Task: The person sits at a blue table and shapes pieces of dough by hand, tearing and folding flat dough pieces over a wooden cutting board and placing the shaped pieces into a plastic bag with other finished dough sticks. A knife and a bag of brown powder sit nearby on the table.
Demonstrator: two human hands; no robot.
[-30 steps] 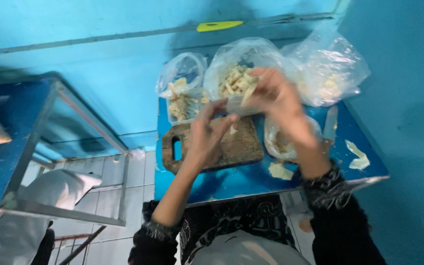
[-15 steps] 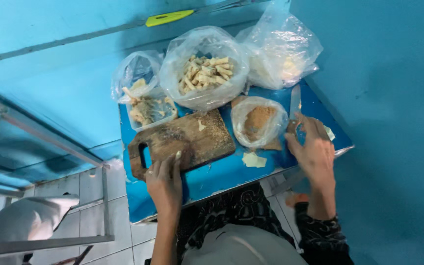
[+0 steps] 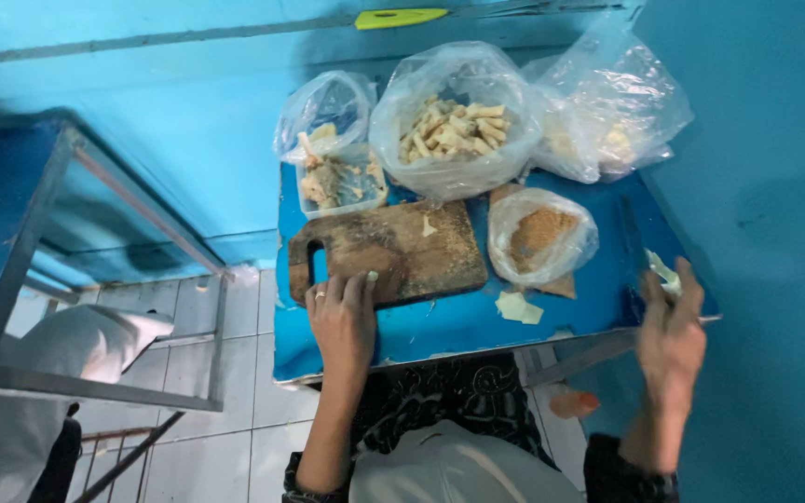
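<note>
Cutting board (image 3: 393,251) on table (image 3: 458,326), toward left edge. Left hand (image 3: 342,317) at near edge, fingertips on board. Tub (image 3: 339,182) behind board, at far left corner. Big bag of cut pieces (image 3: 454,121) right of tub, along far edge. Crumb bag (image 3: 542,233) right of board. Loose bags (image 3: 612,102) at far right corner. Right hand (image 3: 671,326) over near right corner, holding scrap (image 3: 663,272).

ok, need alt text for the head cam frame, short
A person's left hand rests on the near edge of a wooden cutting board on a small blue table, while the right hand holds a pale scrap at the table's right edge. Behind the board stand clear plastic bags of pale cut pieces and brown crumbs.
</note>
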